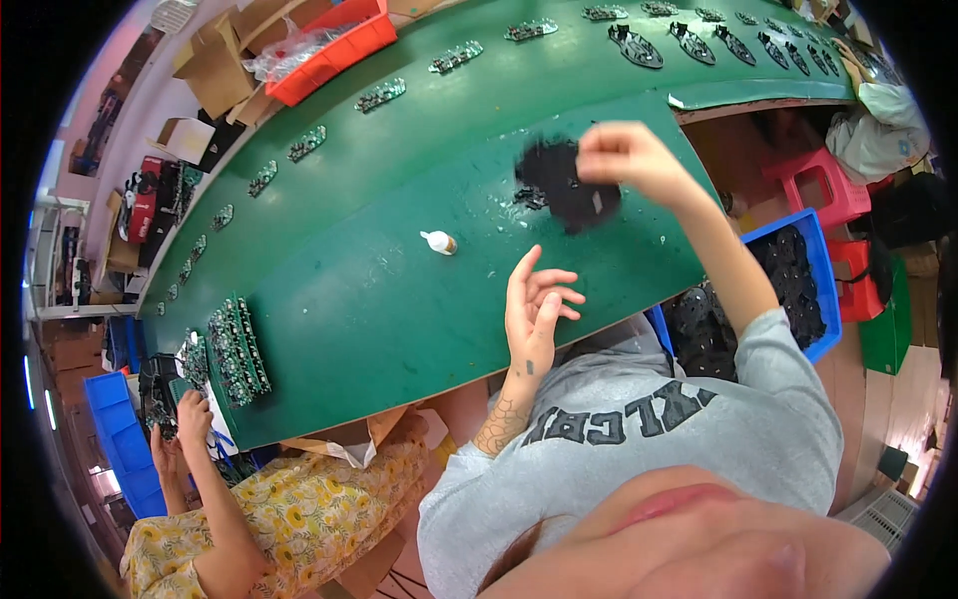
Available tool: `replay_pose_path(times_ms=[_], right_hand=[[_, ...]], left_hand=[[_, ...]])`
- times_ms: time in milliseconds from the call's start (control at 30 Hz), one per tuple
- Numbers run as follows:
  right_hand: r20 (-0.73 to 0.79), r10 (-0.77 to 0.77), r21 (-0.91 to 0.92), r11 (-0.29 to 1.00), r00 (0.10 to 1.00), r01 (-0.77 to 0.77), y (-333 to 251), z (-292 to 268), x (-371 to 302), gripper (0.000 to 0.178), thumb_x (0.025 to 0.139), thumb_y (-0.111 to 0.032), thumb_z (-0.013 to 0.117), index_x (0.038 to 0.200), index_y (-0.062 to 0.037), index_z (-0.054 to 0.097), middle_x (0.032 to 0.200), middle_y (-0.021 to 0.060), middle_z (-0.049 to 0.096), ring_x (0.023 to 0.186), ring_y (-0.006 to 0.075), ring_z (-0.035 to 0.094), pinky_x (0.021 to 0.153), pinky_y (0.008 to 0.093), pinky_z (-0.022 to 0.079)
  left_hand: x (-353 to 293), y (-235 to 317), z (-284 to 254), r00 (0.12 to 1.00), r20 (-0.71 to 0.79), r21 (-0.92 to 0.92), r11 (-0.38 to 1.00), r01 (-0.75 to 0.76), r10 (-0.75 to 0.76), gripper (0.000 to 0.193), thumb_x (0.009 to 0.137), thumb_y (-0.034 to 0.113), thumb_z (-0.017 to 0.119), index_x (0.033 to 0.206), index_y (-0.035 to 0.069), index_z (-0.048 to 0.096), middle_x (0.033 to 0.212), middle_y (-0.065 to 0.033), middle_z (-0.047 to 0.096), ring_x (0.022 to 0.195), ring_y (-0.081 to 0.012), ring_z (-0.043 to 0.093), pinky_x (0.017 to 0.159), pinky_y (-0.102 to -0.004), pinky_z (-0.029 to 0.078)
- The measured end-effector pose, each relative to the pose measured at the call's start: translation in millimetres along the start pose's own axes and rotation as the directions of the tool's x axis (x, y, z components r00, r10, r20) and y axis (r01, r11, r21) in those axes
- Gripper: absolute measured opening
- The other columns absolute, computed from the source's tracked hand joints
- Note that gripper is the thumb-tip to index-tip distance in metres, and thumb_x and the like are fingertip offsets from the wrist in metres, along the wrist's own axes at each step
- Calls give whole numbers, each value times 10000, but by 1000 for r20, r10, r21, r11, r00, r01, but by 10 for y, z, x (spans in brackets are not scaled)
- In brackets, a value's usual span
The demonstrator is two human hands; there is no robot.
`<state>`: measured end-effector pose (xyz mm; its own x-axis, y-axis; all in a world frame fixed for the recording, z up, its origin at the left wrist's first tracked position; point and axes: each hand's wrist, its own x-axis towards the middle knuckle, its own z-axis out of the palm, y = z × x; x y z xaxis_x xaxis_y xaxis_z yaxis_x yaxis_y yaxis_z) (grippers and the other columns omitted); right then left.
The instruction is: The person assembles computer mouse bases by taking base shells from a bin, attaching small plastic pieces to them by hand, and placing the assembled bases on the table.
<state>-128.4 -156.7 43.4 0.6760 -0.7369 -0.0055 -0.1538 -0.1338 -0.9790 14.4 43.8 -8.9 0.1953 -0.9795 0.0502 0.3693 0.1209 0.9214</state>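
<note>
My right hand (634,163) is over the green table with its fingers closed at the edge of a dark black piece (567,188). Motion smears this piece, so its exact kind does not show. Small dark parts (531,198) lie at its left edge. My left hand (537,314), palm up near the table's front edge, has its fingers apart and nothing in them. A small white-capped bottle (439,242) lies on the table to the left of both hands.
Circuit boards (380,95) and black plastic housings (635,46) line the green table's (339,329) far side. Blue crate (820,270) of black parts sits by my right arm. Stacked boards (239,349) stand near a co-worker's hands (190,419) at left. Red bin (334,50) is far left.
</note>
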Motion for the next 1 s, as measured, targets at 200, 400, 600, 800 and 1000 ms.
replay_pose_path(times_ms=[200,400,600,800,1000], right_hand=[[-678,-79,-218,971,731,-97,885,-858,1374,349,700,-310,696,912,-36,658,808,93,659,719,176,616,631,316,480],[-605,-260,-684,654,753,-324,928,-706,1598,340,706,-347,638,821,-27,647,825,180,631,805,328,617,721,420,497],[-662,-282,-464,882,695,-85,696,-928,1061,524,774,-540,555,903,-41,646,885,161,638,842,297,616,774,379,485],[-903,-329,-231,914,275,333,491,-1232,-906,130,825,-114,577,851,0,634,688,23,592,621,100,543,584,237,453],[-932,25,-277,594,362,-755,2624,-1442,-3113,303,708,-134,601,996,-44,616,917,133,643,856,253,621,766,334,480]], left_hand=[[54,-79,112,997,77,104,994,-34,26,467,872,84,448,1303,-20,302,939,-143,574,726,-157,582,611,-245,501],[20,-152,111,996,-29,179,981,-72,79,424,872,81,458,1262,-40,344,888,-151,583,674,-159,580,596,-252,497],[-11,-127,234,998,36,274,960,-57,49,415,865,80,439,1243,-68,352,865,-158,584,654,-161,573,581,-255,487],[-28,-52,166,997,-8,316,946,-75,82,418,863,86,427,1246,-69,357,843,-144,581,644,-144,547,574,-240,467],[-50,-36,268,1000,15,408,913,-9,3,407,858,86,439,1231,-63,378,846,-136,589,649,-141,543,603,-252,472]])
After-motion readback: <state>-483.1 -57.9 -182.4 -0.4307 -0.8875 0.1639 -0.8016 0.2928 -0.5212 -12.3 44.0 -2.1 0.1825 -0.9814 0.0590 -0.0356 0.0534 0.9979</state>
